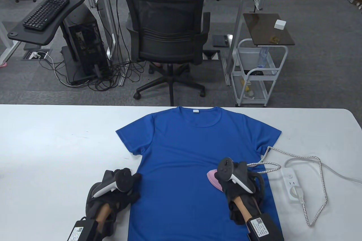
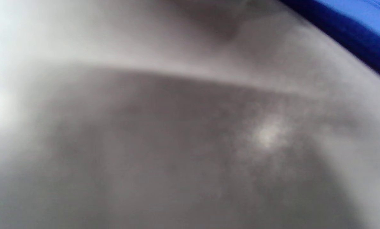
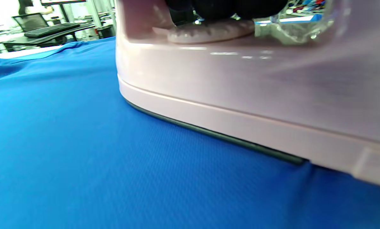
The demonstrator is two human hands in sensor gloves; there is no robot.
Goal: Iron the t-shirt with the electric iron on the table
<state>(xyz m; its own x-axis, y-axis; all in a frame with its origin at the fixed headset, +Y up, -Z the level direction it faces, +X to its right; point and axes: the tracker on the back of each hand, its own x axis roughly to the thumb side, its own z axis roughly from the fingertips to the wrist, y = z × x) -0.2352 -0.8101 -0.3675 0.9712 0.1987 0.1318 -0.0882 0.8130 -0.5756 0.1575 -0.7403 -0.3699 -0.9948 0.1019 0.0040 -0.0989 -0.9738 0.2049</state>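
Soleplate flat on the shirt (image 1: 195,150), the iron (image 1: 212,178) sits at its 4 o'clock, right hand (image 1: 236,177) clamped on the handle. Left hand (image 1: 118,187) rests at the 8 o'clock edge, grip unclear; it should pin cloth while strokes run slowly.

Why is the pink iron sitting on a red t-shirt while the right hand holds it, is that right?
Not quite: the t-shirt is blue, not red. The table view shows it spread flat on the white table, and the right wrist view shows the same blue cloth under the pink iron. The rest holds: the right hand holds the iron on the shirt.
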